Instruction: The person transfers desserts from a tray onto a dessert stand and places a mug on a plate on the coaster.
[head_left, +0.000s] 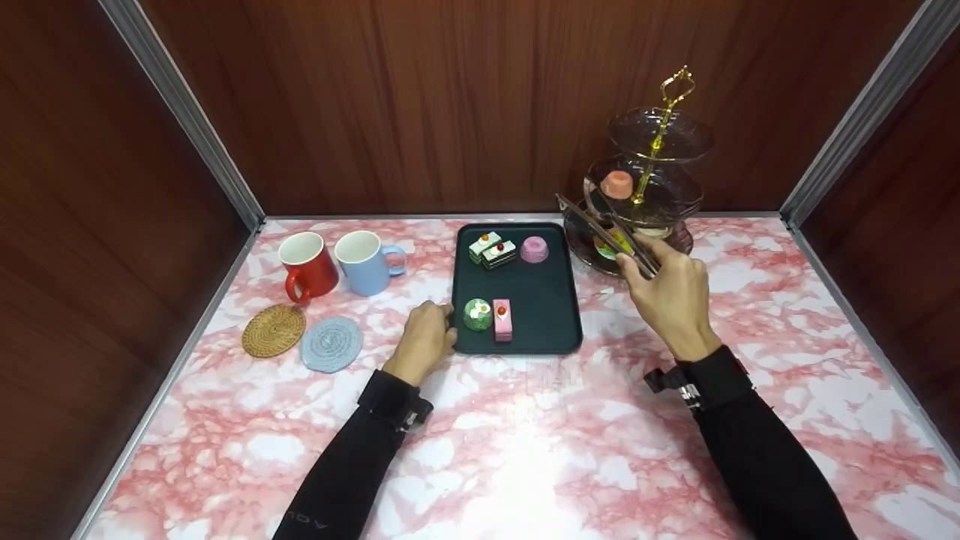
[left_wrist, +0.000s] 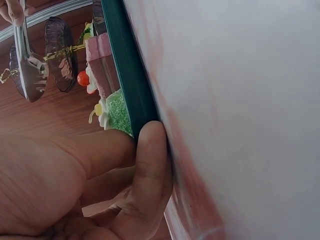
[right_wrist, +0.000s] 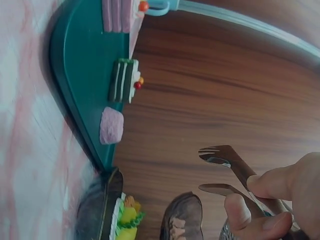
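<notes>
My left hand (head_left: 427, 341) pinches the near left edge of a dark green tray (head_left: 544, 319), thumb above and finger below. On the tray sit a green round cake (head_left: 477, 315), a pink cake slice (head_left: 502, 321), two layered slices (head_left: 498, 255) and a pink-purple molded cake (head_left: 535, 250). My right hand (head_left: 675, 296) holds metal serving tongs (right_wrist: 240, 172), their tips spread apart with nothing between them. In the head view the tongs overlap the tiered stand (head_left: 679, 202), near an orange molded cake (head_left: 617, 184) on its middle plate. A yellow-green topped cake (right_wrist: 128, 220) lies on the bottom plate, partly hidden.
At left stand a red mug (head_left: 311, 266) and a light blue mug (head_left: 365, 264). In front of them lie a woven brown coaster (head_left: 274, 331) and a blue-grey coaster (head_left: 331, 344). Wood-grain panels (head_left: 420, 112) enclose the marbled table (head_left: 517, 450) behind and at both sides.
</notes>
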